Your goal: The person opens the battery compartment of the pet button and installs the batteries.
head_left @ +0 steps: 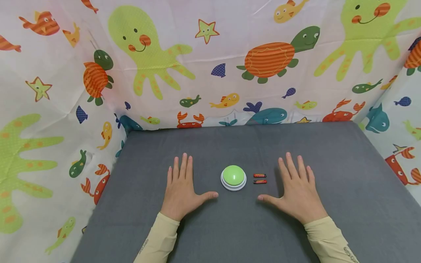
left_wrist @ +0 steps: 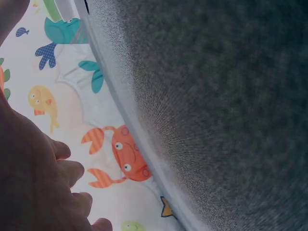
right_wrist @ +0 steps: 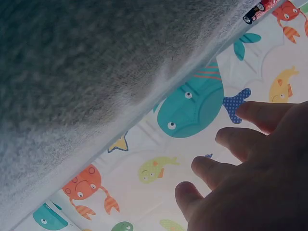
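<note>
Between the two hands, a round push button with a green dome (head_left: 233, 175) and a white base sits on the grey table. Just right of it lie two small red and black batteries, an upper battery (head_left: 260, 175) and a lower battery (head_left: 260, 182), side by side. To the left of the button is my left hand (head_left: 182, 193), fingers straight and thumb spread toward it, holding nothing. My right hand (head_left: 297, 195) is right of the batteries, fingers spread and straight, also holding nothing. In the right wrist view, a battery (right_wrist: 260, 10) shows at the top edge.
The grey cloth surface (head_left: 230, 233) reaches to a white curtain (head_left: 223, 47) printed with sea animals, which rises behind it and along both sides. In the left wrist view, part of the button's white base (left_wrist: 70, 8) appears at the top.
</note>
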`<state>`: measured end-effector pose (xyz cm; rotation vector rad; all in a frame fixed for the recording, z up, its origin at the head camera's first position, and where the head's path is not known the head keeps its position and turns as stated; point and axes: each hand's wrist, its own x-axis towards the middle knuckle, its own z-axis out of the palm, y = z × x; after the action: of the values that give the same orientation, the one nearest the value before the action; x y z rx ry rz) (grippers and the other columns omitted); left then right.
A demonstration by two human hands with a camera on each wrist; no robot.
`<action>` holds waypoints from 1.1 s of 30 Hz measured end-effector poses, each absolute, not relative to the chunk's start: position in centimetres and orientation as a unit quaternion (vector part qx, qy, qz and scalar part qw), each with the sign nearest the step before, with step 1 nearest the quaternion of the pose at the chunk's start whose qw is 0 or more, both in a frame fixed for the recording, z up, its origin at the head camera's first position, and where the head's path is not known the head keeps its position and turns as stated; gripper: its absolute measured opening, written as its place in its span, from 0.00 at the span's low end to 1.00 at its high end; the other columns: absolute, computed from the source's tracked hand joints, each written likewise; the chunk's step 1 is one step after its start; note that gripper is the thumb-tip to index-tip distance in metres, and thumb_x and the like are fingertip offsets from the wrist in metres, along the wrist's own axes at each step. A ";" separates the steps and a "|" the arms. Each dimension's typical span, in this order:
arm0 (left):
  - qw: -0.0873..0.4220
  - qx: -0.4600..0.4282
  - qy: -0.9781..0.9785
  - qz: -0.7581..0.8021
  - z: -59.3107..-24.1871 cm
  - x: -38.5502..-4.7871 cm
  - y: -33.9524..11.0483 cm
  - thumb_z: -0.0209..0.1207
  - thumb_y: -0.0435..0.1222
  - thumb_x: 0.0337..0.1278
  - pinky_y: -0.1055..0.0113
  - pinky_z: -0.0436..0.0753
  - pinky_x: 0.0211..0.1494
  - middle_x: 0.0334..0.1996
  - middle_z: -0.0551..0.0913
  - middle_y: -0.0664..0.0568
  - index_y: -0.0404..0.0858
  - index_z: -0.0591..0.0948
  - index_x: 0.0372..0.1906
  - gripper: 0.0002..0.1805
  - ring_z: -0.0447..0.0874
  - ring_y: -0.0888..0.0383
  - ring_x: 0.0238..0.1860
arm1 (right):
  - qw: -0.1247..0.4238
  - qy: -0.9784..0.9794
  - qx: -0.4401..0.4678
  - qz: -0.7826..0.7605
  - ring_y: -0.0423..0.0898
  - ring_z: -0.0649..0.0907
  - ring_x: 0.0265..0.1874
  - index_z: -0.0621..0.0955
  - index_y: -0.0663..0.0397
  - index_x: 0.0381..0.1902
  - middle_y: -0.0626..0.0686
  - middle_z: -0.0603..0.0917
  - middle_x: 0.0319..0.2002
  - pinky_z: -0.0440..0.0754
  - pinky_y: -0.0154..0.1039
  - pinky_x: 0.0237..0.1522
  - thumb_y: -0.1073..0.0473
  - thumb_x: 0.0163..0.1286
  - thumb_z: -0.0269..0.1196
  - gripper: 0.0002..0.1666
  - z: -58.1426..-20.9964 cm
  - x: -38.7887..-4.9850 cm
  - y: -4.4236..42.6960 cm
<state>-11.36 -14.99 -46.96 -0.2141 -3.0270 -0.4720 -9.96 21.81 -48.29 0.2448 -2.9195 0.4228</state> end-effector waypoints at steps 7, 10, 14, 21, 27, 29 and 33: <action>0.035 -0.074 -0.986 -0.148 -47.0 -11.3 -15.1 0.63 0.85 0.38 0.34 0.46 0.89 0.90 0.42 0.47 0.40 0.47 0.89 0.82 0.35 0.40 0.91 | 0.084 -0.982 0.084 0.143 0.72 0.45 0.87 0.56 0.58 0.88 0.65 0.50 0.88 0.49 0.78 0.79 0.05 0.46 0.64 0.88 -48.2 -9.9 21.5; 0.024 -0.076 -0.986 -0.146 -47.0 -11.3 -14.9 0.62 0.86 0.39 0.35 0.43 0.90 0.91 0.41 0.48 0.41 0.45 0.90 0.81 0.33 0.41 0.91 | 0.086 -0.982 0.086 0.144 0.72 0.46 0.87 0.57 0.58 0.87 0.65 0.51 0.88 0.49 0.78 0.79 0.05 0.47 0.64 0.87 -48.0 -10.0 21.2; 0.005 -0.089 -0.985 -0.148 -46.9 -11.4 -14.3 0.62 0.85 0.41 0.38 0.39 0.90 0.91 0.38 0.50 0.43 0.42 0.90 0.81 0.30 0.43 0.91 | 0.089 -0.981 0.095 0.146 0.70 0.49 0.87 0.58 0.58 0.87 0.64 0.53 0.88 0.50 0.76 0.80 0.05 0.48 0.63 0.86 -47.7 -10.3 20.2; 0.012 -0.126 -0.982 -0.140 -46.3 -11.5 -12.0 0.62 0.86 0.41 0.39 0.45 0.90 0.91 0.37 0.51 0.44 0.42 0.90 0.81 0.32 0.44 0.91 | 0.087 -0.978 0.124 0.146 0.70 0.54 0.86 0.60 0.58 0.86 0.64 0.55 0.87 0.50 0.75 0.82 0.07 0.50 0.65 0.83 -46.7 -10.8 17.6; 0.026 -0.169 -0.975 -0.140 -46.1 -11.8 -10.1 0.67 0.82 0.42 0.41 0.52 0.90 0.91 0.42 0.47 0.41 0.45 0.90 0.80 0.36 0.43 0.91 | 0.077 -0.977 0.143 0.138 0.69 0.55 0.86 0.60 0.59 0.86 0.63 0.56 0.87 0.53 0.74 0.82 0.12 0.52 0.69 0.80 -45.5 -11.5 15.7; 0.034 -0.184 -0.972 -0.141 -46.1 -11.9 -9.5 0.69 0.79 0.44 0.41 0.55 0.89 0.90 0.45 0.46 0.40 0.47 0.90 0.78 0.39 0.42 0.91 | 0.070 -0.976 0.153 0.138 0.68 0.55 0.86 0.61 0.59 0.86 0.63 0.56 0.87 0.57 0.74 0.81 0.12 0.53 0.69 0.79 -45.3 -11.7 15.2; 0.039 -0.208 -0.969 -0.128 -46.1 -12.1 -8.5 0.72 0.75 0.47 0.43 0.60 0.88 0.90 0.48 0.44 0.38 0.48 0.89 0.76 0.44 0.41 0.90 | 0.039 -0.973 0.168 0.152 0.67 0.57 0.86 0.61 0.59 0.86 0.62 0.55 0.88 0.63 0.75 0.78 0.13 0.55 0.69 0.77 -45.1 -12.1 14.3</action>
<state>-12.06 -8.49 -46.06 -0.6376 -2.9702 -0.3939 -12.09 14.32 -45.12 0.5159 -2.9839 0.4673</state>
